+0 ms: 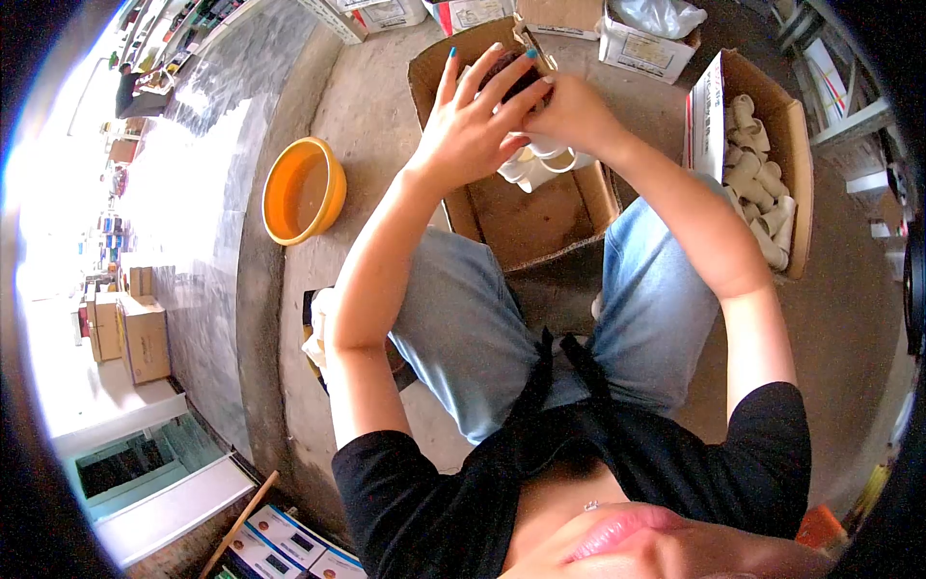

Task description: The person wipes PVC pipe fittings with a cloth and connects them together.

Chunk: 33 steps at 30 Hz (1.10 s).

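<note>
Both my hands meet above an open cardboard box [531, 227] between my knees. My left hand [473, 121] lies over a dark round object [511, 77], its fingers spread across the object's surface. From the other side, my right hand [569, 111] holds the same object, with its fingers partly hidden. What the object is, I cannot make out. White plastic pipe fittings [540, 169] show just below my hands, inside the box. The bare brown bottom of the box is visible nearer to me.
An orange basin [305, 191] stands on the floor at left. At right, a tall carton [796, 145] holds several pale pipe fittings [757, 183]. More cartons [644, 48] line the top. A person [130, 92] is far off at upper left.
</note>
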Tool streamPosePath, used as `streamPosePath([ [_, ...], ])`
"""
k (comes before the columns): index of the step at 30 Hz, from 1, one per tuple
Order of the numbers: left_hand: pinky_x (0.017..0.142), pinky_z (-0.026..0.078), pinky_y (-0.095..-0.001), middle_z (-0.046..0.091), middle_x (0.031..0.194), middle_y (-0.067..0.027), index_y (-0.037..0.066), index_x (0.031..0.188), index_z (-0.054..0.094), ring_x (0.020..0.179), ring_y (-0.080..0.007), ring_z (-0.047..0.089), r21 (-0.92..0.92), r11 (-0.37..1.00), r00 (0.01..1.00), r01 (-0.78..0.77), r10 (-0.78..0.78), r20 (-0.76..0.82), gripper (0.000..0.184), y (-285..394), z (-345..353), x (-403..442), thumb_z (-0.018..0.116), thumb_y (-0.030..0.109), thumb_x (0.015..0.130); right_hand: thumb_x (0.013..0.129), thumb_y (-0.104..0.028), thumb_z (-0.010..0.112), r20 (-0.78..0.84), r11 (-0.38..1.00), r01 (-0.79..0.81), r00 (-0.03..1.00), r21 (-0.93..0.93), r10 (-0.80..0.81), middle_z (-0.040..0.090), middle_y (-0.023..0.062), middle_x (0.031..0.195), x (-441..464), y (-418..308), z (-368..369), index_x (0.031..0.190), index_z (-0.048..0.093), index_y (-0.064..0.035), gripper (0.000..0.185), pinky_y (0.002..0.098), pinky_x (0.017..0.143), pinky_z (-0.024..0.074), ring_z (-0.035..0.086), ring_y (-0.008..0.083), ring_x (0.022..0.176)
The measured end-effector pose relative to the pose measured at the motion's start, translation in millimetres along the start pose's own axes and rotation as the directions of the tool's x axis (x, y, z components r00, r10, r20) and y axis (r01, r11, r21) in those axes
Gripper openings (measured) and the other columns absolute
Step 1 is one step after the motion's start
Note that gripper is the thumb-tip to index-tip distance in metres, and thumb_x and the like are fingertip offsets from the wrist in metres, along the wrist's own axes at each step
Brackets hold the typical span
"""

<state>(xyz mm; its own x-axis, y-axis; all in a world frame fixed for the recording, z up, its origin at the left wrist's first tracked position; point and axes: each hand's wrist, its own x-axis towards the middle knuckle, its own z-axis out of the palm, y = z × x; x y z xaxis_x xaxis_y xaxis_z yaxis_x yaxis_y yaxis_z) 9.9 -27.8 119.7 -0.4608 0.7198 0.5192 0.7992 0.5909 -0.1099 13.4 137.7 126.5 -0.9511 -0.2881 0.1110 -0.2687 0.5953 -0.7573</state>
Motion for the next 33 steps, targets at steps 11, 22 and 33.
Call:
streamPosePath([
  [11, 0.087, 0.044, -0.0392, 0.042, 0.119, -0.0148, 0.012, 0.105, 0.055, 0.104, -0.0342, 0.049, -0.346, 0.938, 0.996, -0.009, 0.039, 0.08, 0.055, -18.0, 3.0, -1.2, 0.077, 0.016, 0.055, 0.059, -0.022, 0.073, 0.03, 0.993, 0.111, 0.993, 0.04, -0.112, 0.062, 0.0122, 0.085, 4.0, 25.9, 11.6, 0.094, 0.056, 0.0036, 0.046, 0.03, 0.068, 0.0472, 0.06, 0.0174, 0.075],
  [22, 0.074, 0.048, -0.0324, 0.057, 0.09, -0.0154, 0.002, 0.093, 0.063, 0.08, -0.0268, 0.059, -0.369, 0.78, 0.861, 0.505, -0.485, 0.153, 0.045, -21.7, 42.5, -21.6, 0.074, 0.033, 0.062, 0.072, -0.022, 0.066, 0.088, 0.98, 0.045, 0.994, 0.193, -0.063, 0.057, 0.0122, 0.105, 19.7, 43.5, 11.3, 0.112, 0.05, 0.0015, 0.049, 0.0307, 0.081, 0.0444, 0.054, 0.0175, 0.092],
  [33, 0.077, 0.048, -0.0413, 0.06, 0.09, -0.0117, 0.005, 0.098, 0.054, 0.083, -0.0252, 0.059, -0.608, -0.748, 0.43, 0.268, -0.471, 0.77, 0.026, -46.4, 58.5, -27.2, 0.049, 0.026, 0.084, 0.072, -0.037, 0.067, -0.169, 0.91, 0.377, 0.899, -0.173, -0.404, 0.043, 0.0255, 0.112, 6.7, 44.1, 44.4, 0.129, 0.027, 0.0023, 0.081, 0.039, 0.09, 0.0398, 0.049, 0.0388, 0.1],
])
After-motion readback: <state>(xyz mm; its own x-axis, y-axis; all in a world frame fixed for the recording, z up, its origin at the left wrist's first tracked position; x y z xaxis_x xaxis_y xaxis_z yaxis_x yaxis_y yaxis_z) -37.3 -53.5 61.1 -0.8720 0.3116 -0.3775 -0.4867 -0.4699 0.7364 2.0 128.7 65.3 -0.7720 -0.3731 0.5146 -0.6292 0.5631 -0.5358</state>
